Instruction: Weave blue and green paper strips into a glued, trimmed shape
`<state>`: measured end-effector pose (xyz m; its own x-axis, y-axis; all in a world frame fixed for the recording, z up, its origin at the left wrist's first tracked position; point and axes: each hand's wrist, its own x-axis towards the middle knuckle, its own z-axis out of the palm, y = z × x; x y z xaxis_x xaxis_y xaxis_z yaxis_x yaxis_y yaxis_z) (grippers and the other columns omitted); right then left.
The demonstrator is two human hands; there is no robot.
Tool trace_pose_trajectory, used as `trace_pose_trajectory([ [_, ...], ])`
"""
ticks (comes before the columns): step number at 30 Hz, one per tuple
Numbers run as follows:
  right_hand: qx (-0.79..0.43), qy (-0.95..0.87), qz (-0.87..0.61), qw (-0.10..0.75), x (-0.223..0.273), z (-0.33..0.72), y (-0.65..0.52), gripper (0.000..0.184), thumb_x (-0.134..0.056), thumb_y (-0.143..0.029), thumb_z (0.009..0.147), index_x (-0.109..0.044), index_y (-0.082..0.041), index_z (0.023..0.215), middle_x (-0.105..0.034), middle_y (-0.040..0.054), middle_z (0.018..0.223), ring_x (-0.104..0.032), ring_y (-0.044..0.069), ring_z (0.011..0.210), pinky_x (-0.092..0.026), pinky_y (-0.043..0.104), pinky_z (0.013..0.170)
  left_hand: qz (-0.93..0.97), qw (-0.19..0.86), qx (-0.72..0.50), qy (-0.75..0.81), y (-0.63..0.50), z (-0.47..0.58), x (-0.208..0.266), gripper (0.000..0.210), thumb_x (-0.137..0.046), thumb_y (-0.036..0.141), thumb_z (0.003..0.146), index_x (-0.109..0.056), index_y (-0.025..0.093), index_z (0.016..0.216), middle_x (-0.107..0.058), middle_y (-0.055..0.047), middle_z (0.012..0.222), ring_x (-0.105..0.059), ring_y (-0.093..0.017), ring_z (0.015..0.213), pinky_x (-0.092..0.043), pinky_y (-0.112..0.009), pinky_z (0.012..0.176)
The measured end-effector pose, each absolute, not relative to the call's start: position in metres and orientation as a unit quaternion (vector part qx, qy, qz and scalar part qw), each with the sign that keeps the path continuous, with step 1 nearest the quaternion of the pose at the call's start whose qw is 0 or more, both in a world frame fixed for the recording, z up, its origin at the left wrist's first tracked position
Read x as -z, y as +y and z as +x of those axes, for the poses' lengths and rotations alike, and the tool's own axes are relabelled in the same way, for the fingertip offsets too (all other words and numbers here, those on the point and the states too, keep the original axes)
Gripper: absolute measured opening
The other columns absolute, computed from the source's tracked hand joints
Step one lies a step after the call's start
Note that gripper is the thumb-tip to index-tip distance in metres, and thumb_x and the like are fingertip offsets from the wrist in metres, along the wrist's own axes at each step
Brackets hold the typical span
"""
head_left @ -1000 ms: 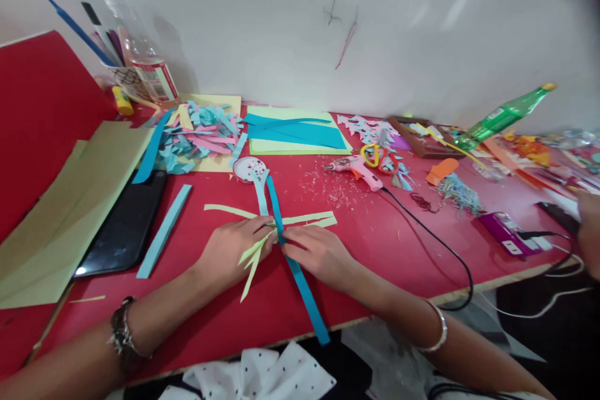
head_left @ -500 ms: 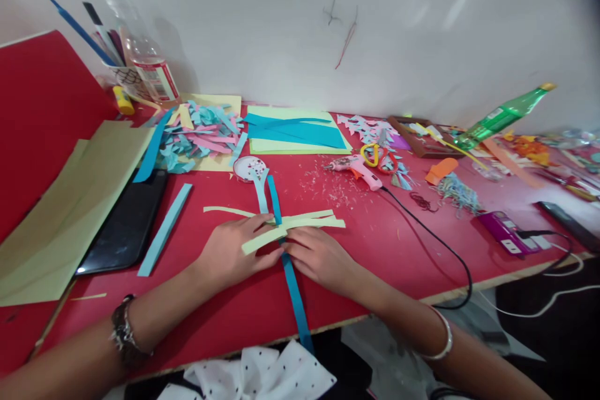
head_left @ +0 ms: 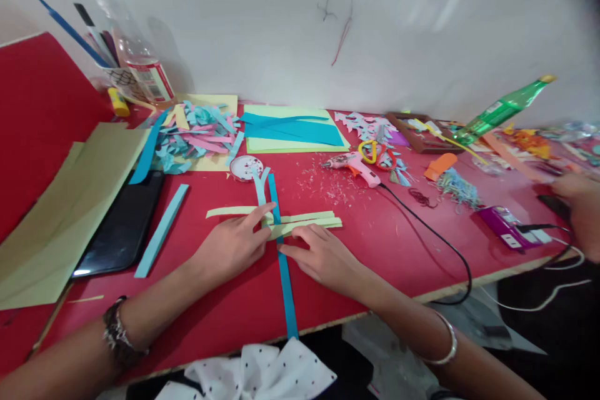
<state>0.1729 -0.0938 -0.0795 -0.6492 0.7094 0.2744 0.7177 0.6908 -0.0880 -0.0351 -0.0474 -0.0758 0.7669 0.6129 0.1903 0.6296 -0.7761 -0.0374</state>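
Note:
My left hand (head_left: 234,244) lies on the woven paper strips, its index finger stretched out at the crossing and its other fingers loosely bent. Pale yellow strips (head_left: 314,219) run sideways there, crossing a long dark blue strip (head_left: 287,294) and a light blue strip (head_left: 260,189). To the right of the crossing is my right hand (head_left: 325,259), fingers apart. One of its fingertips touches the blue strip and another rests by the lower yellow strip. The blue strip's near end reaches the table's front edge. Part of the crossing is hidden under my left fingers.
A pink glue gun (head_left: 354,169) with a black cord lies near scissors (head_left: 370,151). Paper scraps (head_left: 201,131), a round lid (head_left: 246,167) and a dark phone-like slab (head_left: 122,225) surround the work. Another person's hand (head_left: 581,206) is at the right edge, near a purple power adapter (head_left: 504,227).
The yellow strip end that stuck up between my hands now lies flat across the blue strip. My fingers have spread further apart. Another person's hand has appeared at the right.

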Motion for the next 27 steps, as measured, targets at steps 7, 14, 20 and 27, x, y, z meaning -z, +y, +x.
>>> trace_pose_trajectory([
  [7, 0.07, -0.916, -0.375, 0.122, 0.077, 0.174, -0.094, 0.025, -0.041, -0.021, 0.087, -0.059, -0.023, 0.105, -0.054, 0.0079, 0.103, -0.047, 0.019, 0.088, -0.04, 0.031, 0.075, -0.956, 0.084, 0.075, -0.272, -0.046, -0.035, 0.07, 0.025, -0.042, 0.009, 0.076, -0.055, 0.018, 0.095, -0.054, -0.01, 0.105, -0.06, -0.016, 0.069, -0.05, -0.028, 0.059],
  [14, 0.156, -0.896, -0.381, 0.165, 0.083, 0.178, -0.099, 0.018, -0.045, -0.017, 0.084, -0.06, -0.022, 0.091, -0.055, 0.0071, 0.102, -0.045, 0.019, 0.088, -0.036, 0.032, 0.08, -0.96, 0.078, 0.071, -0.258, -0.046, -0.038, 0.072, 0.022, -0.037, 0.011, 0.08, -0.057, 0.016, 0.088, -0.052, -0.01, 0.104, -0.058, -0.013, 0.066, -0.049, -0.027, 0.062],
  [20, 0.144, -0.864, -0.442, 0.191, 0.081, 0.18, -0.093, 0.012, -0.047, -0.018, 0.084, -0.059, -0.018, 0.088, -0.058, 0.0077, 0.096, -0.047, 0.018, 0.09, -0.033, 0.03, 0.079, -0.966, 0.087, 0.056, -0.237, -0.045, -0.035, 0.07, 0.02, -0.043, 0.012, 0.078, -0.057, 0.017, 0.091, -0.056, -0.01, 0.101, -0.059, -0.018, 0.074, -0.049, -0.028, 0.061],
  [27, -0.032, -0.857, -0.494, 0.144, 0.075, 0.185, -0.079, 0.016, -0.049, -0.029, 0.085, -0.056, -0.02, 0.095, -0.057, 0.0041, 0.102, -0.05, 0.016, 0.096, -0.025, 0.033, 0.084, -0.97, 0.074, 0.076, -0.217, -0.043, -0.04, 0.071, 0.022, -0.043, 0.016, 0.08, -0.058, 0.018, 0.097, -0.059, -0.009, 0.1, -0.06, -0.019, 0.076, -0.049, -0.031, 0.069],
])
